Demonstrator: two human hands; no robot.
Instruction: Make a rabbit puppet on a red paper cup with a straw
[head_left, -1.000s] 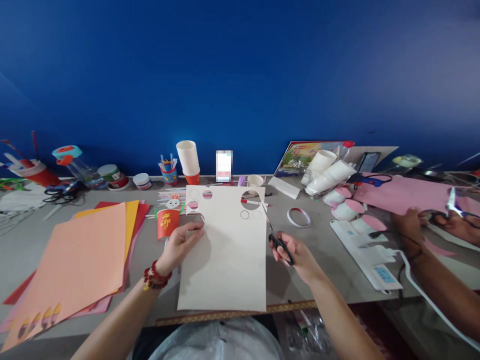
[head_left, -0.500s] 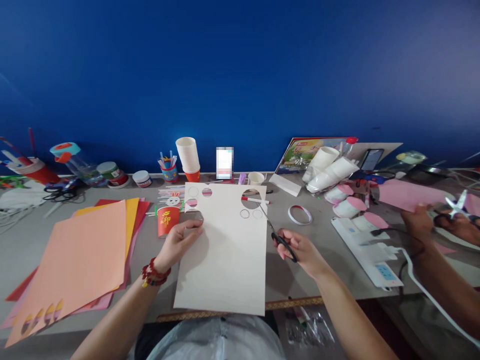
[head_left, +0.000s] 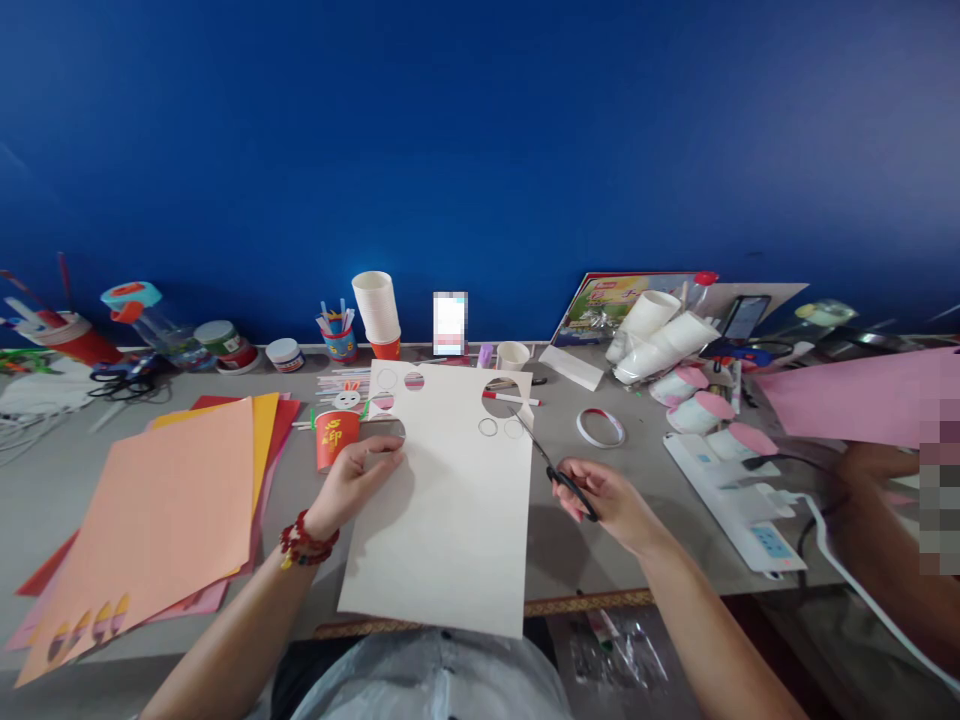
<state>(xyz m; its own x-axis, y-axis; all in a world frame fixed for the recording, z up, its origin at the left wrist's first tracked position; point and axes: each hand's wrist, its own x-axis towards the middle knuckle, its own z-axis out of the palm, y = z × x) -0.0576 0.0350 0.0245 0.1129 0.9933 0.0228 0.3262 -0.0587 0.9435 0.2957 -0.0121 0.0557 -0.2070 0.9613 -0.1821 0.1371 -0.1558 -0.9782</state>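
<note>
A white sheet of paper (head_left: 442, 520) with round cut-outs and small drawn circles lies in front of me, its near end reaching past the table edge. My left hand (head_left: 365, 478) grips its left edge between thumb and fingers, beside a cut-out. In my right hand (head_left: 596, 500) is a pair of scissors (head_left: 551, 468) with black handles. Their blades point up and left over the upper right of the sheet, near the drawn circles. A red-and-white marker (head_left: 525, 400) shows through and beside the large hole. The red paper cup (head_left: 337, 440) stands just left of my left hand.
Coloured paper (head_left: 172, 490) is stacked at the left. White cups (head_left: 375, 308) stand at the back. A roll of tape (head_left: 600, 428) and a power strip (head_left: 731, 500) lie to the right. A co-worker's arm (head_left: 877, 520) is near pink paper (head_left: 862, 395) at far right.
The near end of the white sheet has swung slightly left. My scissors have shifted a little. At the right, the co-worker's pink paper has moved right and their scissors no longer show.
</note>
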